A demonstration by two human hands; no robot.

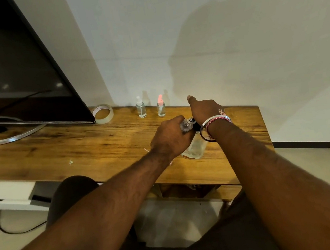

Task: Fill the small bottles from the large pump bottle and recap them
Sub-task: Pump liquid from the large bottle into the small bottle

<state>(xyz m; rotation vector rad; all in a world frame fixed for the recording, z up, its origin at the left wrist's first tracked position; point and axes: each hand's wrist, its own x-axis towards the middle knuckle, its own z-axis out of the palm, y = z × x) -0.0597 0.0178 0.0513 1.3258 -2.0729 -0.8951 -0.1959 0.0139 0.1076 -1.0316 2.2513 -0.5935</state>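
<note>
The left hand (pixel 172 138) is gripping a small clear bottle (pixel 186 124) at the pump spout; the right hand (pixel 204 108) is pressing the large pump bottle (pixel 195 148), fingers relaxed; neck alignment appears critical

A single wide-angle head view looks forward and steeply down, from close above, onto the long brown wood-grain table (pixel 78 140); its far edge meets the white wall just behind; both forearms reach in from the bottom edge toward the table's right end.
</note>
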